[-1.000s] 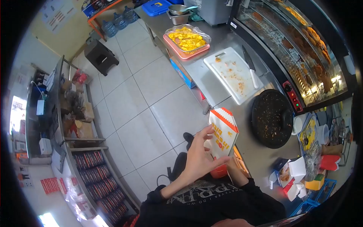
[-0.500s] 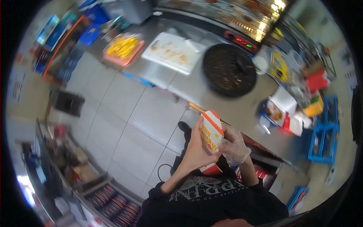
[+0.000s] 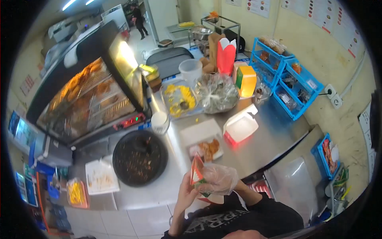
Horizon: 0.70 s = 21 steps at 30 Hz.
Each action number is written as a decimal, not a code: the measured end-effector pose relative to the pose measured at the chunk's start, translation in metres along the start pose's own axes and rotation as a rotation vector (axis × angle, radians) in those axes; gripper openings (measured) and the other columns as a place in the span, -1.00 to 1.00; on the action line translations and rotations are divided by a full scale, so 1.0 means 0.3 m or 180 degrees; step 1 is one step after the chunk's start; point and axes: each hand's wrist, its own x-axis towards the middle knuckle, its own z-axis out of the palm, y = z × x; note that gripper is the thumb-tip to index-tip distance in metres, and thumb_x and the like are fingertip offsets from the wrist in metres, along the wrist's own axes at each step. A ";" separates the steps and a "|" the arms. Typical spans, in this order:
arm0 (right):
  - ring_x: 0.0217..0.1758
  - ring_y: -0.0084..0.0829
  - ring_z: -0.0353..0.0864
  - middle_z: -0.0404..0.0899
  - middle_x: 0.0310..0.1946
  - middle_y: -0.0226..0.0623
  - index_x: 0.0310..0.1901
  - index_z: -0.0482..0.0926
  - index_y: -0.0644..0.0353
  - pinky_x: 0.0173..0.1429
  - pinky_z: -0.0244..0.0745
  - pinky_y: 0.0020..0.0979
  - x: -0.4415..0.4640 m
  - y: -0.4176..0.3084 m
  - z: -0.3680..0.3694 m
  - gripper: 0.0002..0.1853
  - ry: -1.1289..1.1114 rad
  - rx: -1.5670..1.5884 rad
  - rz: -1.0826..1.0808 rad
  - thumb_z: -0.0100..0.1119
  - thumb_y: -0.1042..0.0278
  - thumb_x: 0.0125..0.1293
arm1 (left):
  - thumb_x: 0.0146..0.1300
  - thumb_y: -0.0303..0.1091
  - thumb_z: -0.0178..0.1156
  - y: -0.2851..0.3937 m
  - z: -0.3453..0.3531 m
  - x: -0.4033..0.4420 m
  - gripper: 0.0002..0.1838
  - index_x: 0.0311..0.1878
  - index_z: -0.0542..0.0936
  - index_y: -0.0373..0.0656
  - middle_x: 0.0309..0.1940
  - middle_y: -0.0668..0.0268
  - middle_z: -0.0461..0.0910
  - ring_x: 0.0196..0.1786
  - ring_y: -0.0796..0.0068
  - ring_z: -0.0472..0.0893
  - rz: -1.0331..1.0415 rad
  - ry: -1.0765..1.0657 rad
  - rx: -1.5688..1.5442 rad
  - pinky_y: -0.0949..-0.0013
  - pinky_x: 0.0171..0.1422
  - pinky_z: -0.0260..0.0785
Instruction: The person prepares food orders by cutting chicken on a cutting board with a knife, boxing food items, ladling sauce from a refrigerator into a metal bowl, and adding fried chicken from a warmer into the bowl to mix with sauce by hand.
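Note:
In front of my chest is a small folding cardboard food box (image 3: 195,175), orange-red with a zigzag edge and a green patch. My bare left hand (image 3: 186,194) is closed around its near left side. My right hand (image 3: 219,179), in a clear plastic glove, grips the box from the right, its fingers partly covering it. Just beyond the hands, an open takeaway box (image 3: 199,131) lies on the steel counter with fried pieces of food (image 3: 210,150) in it. Further back right stands another open white and red box (image 3: 240,128).
A heated display case (image 3: 85,93) stands back left, with a round black pan (image 3: 140,159) and a white cutting board (image 3: 102,179) before it. Behind are a tray of yellow pieces (image 3: 178,99), a plastic bag (image 3: 217,93) and blue baskets (image 3: 292,89). A person (image 3: 139,20) stands far off.
My view has swung right and up, from the floor to the counter and back wall. The box has turned in my hands, so its printed white face no longer shows. Both hands still hold it.

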 end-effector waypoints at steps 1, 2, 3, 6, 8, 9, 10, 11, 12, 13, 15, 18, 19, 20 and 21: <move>-0.30 -0.09 0.46 0.45 -0.35 -0.10 -0.26 0.50 0.21 -0.20 0.37 -0.20 0.014 0.055 -0.063 -0.68 -0.0004 0.0215 0.0011 0.05 0.07 0.23 | 0.07 -0.51 0.14 -0.025 0.029 0.085 -0.35 0.27 0.16 -0.27 0.19 0.14 0.26 0.19 0.37 0.35 0.0199 0.0159 -0.0059 0.34 0.09 0.36; -0.29 -0.10 0.47 0.46 -0.35 -0.10 -0.25 0.50 0.20 -0.19 0.37 -0.20 0.020 0.104 -0.132 -0.67 -0.0026 0.0456 0.0039 0.03 0.06 0.24 | 0.07 -0.51 0.14 -0.023 0.072 0.175 -0.35 0.27 0.16 -0.27 0.19 0.14 0.26 0.19 0.37 0.35 0.0154 0.0120 -0.0020 0.34 0.09 0.36; -0.29 -0.10 0.47 0.46 -0.35 -0.10 -0.25 0.50 0.20 -0.19 0.37 -0.20 0.012 0.148 -0.199 -0.67 0.0001 0.0516 0.0089 0.03 0.06 0.24 | 0.07 -0.51 0.15 -0.012 0.117 0.262 -0.35 0.26 0.17 -0.27 0.19 0.11 0.26 0.17 0.37 0.38 0.0207 0.0146 -0.0061 0.34 0.04 0.40; -0.25 -0.09 0.48 0.47 -0.34 -0.11 -0.20 0.51 0.18 -0.19 0.37 -0.22 -0.033 0.282 -0.398 -0.66 0.0059 -0.0370 0.0601 0.05 0.05 0.23 | 0.07 -0.55 0.17 0.022 0.204 0.486 -0.36 0.25 0.20 -0.25 0.18 0.05 0.30 0.16 0.29 0.42 0.0131 0.0186 0.0264 0.31 0.02 0.46; -0.06 -0.16 0.49 0.48 -0.07 -0.14 -0.10 0.50 0.18 0.01 0.36 -0.28 -0.035 0.353 -0.494 -0.64 0.0397 0.0440 0.1430 0.12 0.07 0.20 | 0.07 -0.60 0.18 0.046 0.254 0.623 -0.35 0.26 0.19 -0.21 0.16 0.08 0.34 0.15 0.24 0.44 0.0082 -0.0135 0.0472 0.33 0.01 0.48; -0.06 -0.16 0.49 0.48 -0.07 -0.14 -0.10 0.50 0.18 0.01 0.36 -0.28 -0.008 0.392 -0.541 -0.64 0.0306 0.0554 0.1436 0.12 0.07 0.20 | 0.07 -0.60 0.18 0.052 0.270 0.683 -0.35 0.26 0.19 -0.21 0.16 0.08 0.34 0.15 0.24 0.44 -0.0022 -0.0036 0.0493 0.33 0.01 0.48; -0.12 -0.15 0.50 0.50 -0.12 -0.15 -0.11 0.51 0.17 -0.05 0.37 -0.27 0.024 0.435 -0.589 -0.65 0.0419 0.0644 0.0854 0.14 0.10 0.19 | 0.08 -0.60 0.18 0.055 0.280 0.740 -0.34 0.27 0.19 -0.19 0.16 0.11 0.35 0.16 0.22 0.44 0.0082 -0.0181 0.0569 0.32 0.00 0.48; -0.18 -0.13 0.50 0.52 -0.17 -0.15 -0.12 0.53 0.17 -0.11 0.39 -0.27 0.043 0.477 -0.614 -0.67 0.0577 0.0727 0.0283 0.16 0.14 0.18 | 0.08 -0.61 0.18 0.054 0.289 0.782 -0.34 0.27 0.19 -0.18 0.16 0.13 0.36 0.16 0.21 0.44 0.0188 -0.0358 0.0646 0.32 0.00 0.49; -0.18 -0.13 0.50 0.52 -0.17 -0.15 -0.12 0.53 0.17 -0.11 0.39 -0.27 0.022 0.530 -0.609 -0.67 0.0574 0.0818 0.0310 0.16 0.14 0.18 | 0.08 -0.61 0.18 0.052 0.305 0.811 -0.34 0.27 0.19 -0.18 0.16 0.13 0.36 0.16 0.21 0.44 0.0099 -0.0336 0.0672 0.32 0.00 0.49; -0.17 -0.14 0.50 0.52 -0.15 -0.16 -0.12 0.54 0.17 -0.08 0.38 -0.26 -0.023 0.594 -0.593 -0.69 0.0753 0.0699 0.0396 0.16 0.16 0.18 | 0.07 -0.61 0.18 0.047 0.327 0.837 -0.34 0.27 0.20 -0.16 0.16 0.14 0.37 0.16 0.22 0.44 0.0011 -0.0215 0.0520 0.32 0.00 0.49; -0.11 -0.13 0.48 0.53 -0.13 -0.15 -0.15 0.55 0.18 -0.02 0.35 -0.22 -0.032 0.636 -0.630 -0.73 0.0785 0.0570 0.0686 0.13 0.19 0.20 | 0.06 -0.62 0.18 0.043 0.368 0.893 -0.33 0.27 0.21 -0.14 0.16 0.16 0.37 0.16 0.24 0.44 -0.0119 -0.0093 0.0364 0.32 0.00 0.49; -0.04 -0.12 0.46 0.51 -0.11 -0.15 -0.14 0.55 0.16 0.04 0.33 -0.23 -0.046 0.712 -0.642 -0.71 0.0913 0.0899 0.0857 0.15 0.16 0.18 | 0.06 -0.59 0.18 0.020 0.394 0.957 -0.38 0.23 0.28 -0.09 0.12 0.14 0.40 0.09 0.20 0.50 -0.0267 0.0110 0.0690 0.34 -0.05 0.50; -0.04 -0.12 0.46 0.51 -0.11 -0.15 -0.14 0.55 0.16 0.04 0.33 -0.23 -0.063 0.723 -0.636 -0.71 0.0869 0.0954 0.0905 0.15 0.16 0.18 | 0.07 -0.57 0.18 0.007 0.378 0.982 -0.42 0.21 0.32 -0.07 0.09 0.13 0.41 0.04 0.18 0.52 -0.0212 -0.0038 0.1161 0.34 -0.06 0.49; -0.02 -0.12 0.45 0.50 -0.08 -0.15 -0.14 0.55 0.17 0.07 0.32 -0.24 -0.084 0.724 -0.625 -0.68 0.0988 0.1229 0.1099 0.16 0.14 0.17 | 0.07 -0.55 0.17 -0.006 0.371 1.005 -0.45 0.18 0.36 -0.04 0.06 0.13 0.43 -0.01 0.15 0.55 -0.0158 -0.0200 0.1626 0.35 -0.08 0.49; -0.01 -0.12 0.44 0.49 -0.07 -0.15 -0.14 0.55 0.17 0.08 0.31 -0.24 -0.094 0.732 -0.628 -0.67 0.1032 0.1376 0.1215 0.17 0.13 0.16 | 0.06 -0.50 0.19 -0.014 0.376 1.027 -0.48 0.14 0.40 -0.02 0.04 0.12 0.43 -0.07 0.13 0.56 0.0198 -0.0206 0.1900 0.32 -0.10 0.48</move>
